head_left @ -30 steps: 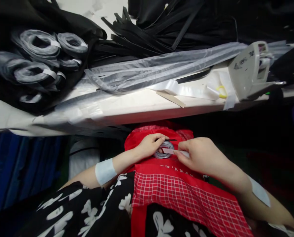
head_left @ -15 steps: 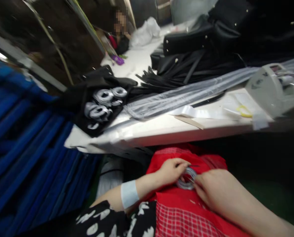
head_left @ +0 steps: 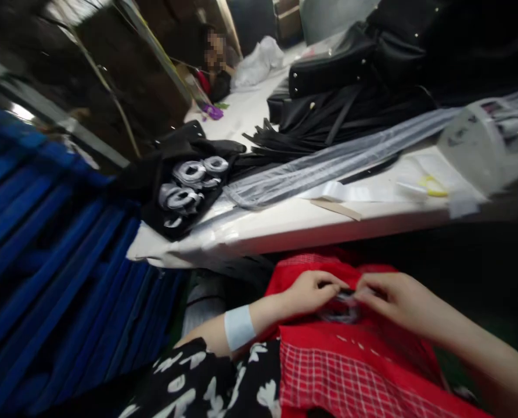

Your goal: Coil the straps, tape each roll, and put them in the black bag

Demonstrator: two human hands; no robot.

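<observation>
Over my lap, on red cloth point(head_left: 328, 342), I hold a small grey coil point(head_left: 341, 315), blurred and partly hidden by my fingers. My left hand point(head_left: 315, 291) is closed on the coil's left and upper edge. At its upper right, the thumb and fingers of my right hand point(head_left: 378, 293) are pinched together, touching the coil or a thin piece on it; motion blur hides which. Several similar grey-white coils point(head_left: 192, 173) lie on black material point(head_left: 172, 229) at the table's left end.
The white table point(head_left: 280, 229) runs across in front of me. It bears black bags point(head_left: 328, 75), long clear plastic strips point(head_left: 311, 168), yellow-handled scissors point(head_left: 433, 186) and a grey tape dispenser point(head_left: 472, 151). Blue slats point(head_left: 67, 249) stand at left. A person point(head_left: 219, 64) sits at the far end.
My right hand has moved up from the coil's right side to its upper right edge. The coil has tilted and is more covered by my fingers. The view has shifted slightly.
</observation>
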